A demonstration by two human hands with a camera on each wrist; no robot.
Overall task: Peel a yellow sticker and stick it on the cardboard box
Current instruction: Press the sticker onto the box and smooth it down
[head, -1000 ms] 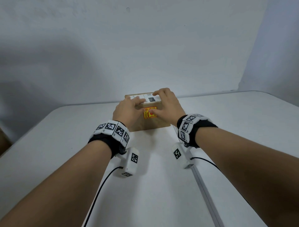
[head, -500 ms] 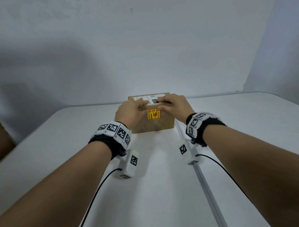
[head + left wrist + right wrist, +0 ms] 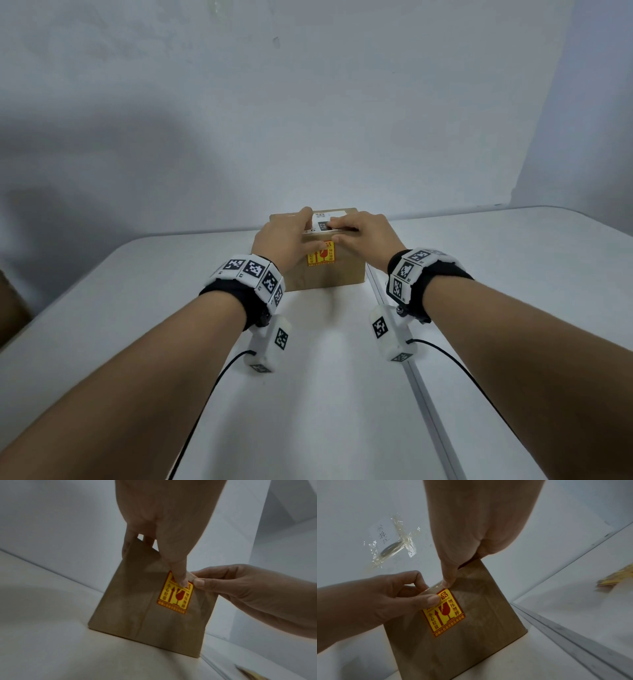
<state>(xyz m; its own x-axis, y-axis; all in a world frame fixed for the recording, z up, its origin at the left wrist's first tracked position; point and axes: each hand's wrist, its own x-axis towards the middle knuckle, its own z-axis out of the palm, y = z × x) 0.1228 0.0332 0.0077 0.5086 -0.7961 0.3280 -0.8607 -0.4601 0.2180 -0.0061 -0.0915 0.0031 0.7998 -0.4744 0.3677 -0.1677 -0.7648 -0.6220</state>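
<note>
A brown cardboard box [image 3: 329, 277] stands on the white table, with a yellow and red sticker [image 3: 323, 258] stuck flat on its near face. My left hand [image 3: 284, 240] lies over the top front edge, its thumb [image 3: 180, 577] pressing the sticker's [image 3: 175, 597] upper part. My right hand [image 3: 363, 236] curls over the same edge from the right, its thumb [image 3: 447, 580] on the box face just above the sticker's [image 3: 444, 614] top right corner. Both sets of fingers rest on the box top by a white label [image 3: 325, 219].
A metal rail [image 3: 421, 387] runs along the table from the box's right corner toward me. Loose yellow sticker sheets [image 3: 616, 577] lie on the table right of it. A brown object [image 3: 10, 308] sits at the far left edge. A wall stands close behind the box.
My right hand slid from the sticker up onto the box's top edge. My left thumb came down onto the sticker's upper left. The box stays put.
</note>
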